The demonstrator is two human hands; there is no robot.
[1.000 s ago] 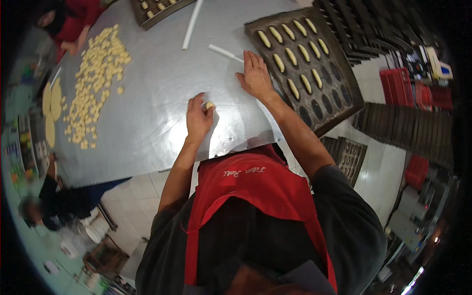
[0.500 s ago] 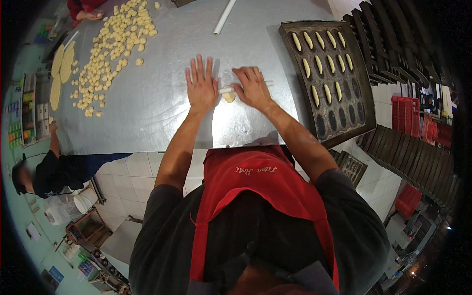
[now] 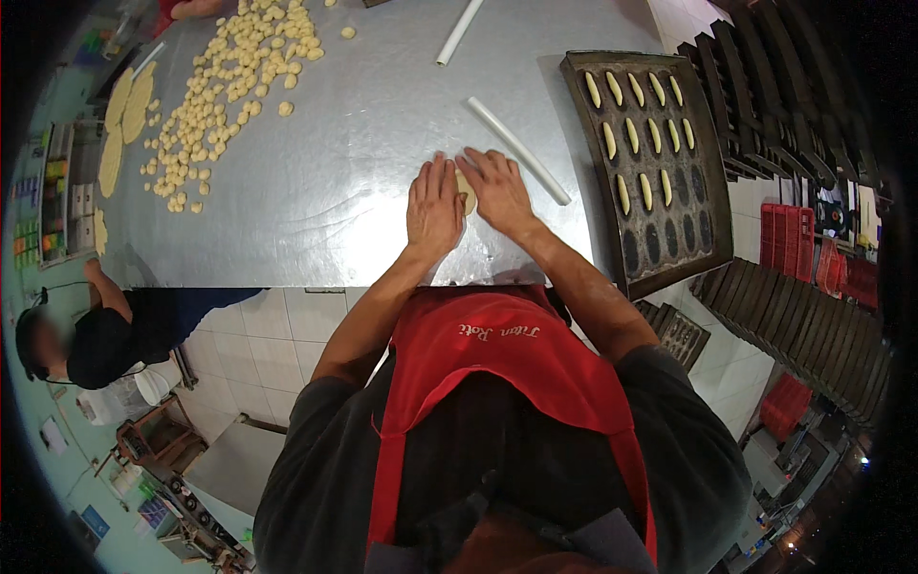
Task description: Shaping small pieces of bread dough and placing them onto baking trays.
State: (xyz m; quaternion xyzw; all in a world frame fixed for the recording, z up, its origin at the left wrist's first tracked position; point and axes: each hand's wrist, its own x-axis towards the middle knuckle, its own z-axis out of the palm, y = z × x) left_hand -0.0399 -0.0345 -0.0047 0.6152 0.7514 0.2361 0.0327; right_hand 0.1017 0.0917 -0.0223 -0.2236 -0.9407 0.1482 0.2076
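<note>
A small flattened piece of dough [image 3: 468, 194] lies on the metal table in front of me, partly hidden between my hands. My left hand [image 3: 436, 208] covers its left side, fingers together and the thumb against the dough. From the right, my right hand [image 3: 500, 194] closes on the dough's far edge with its fingertips. Just beyond my right hand a white rolling pin [image 3: 519, 151] rests slantwise on the table, touched by neither hand.
Many dough balls [image 3: 234, 86] are spread over the table's left side, near flat dough sheets [image 3: 112, 158]. A second white rod [image 3: 460, 33] lies farther back. At right stands a dark moulded tray [image 3: 626, 273] with several dough sticks. A co-worker [image 3: 105, 330] is at the left edge.
The rolling pin has left my right hand and now lies to the right on the table. Both hands have come together over the flattened dough.
</note>
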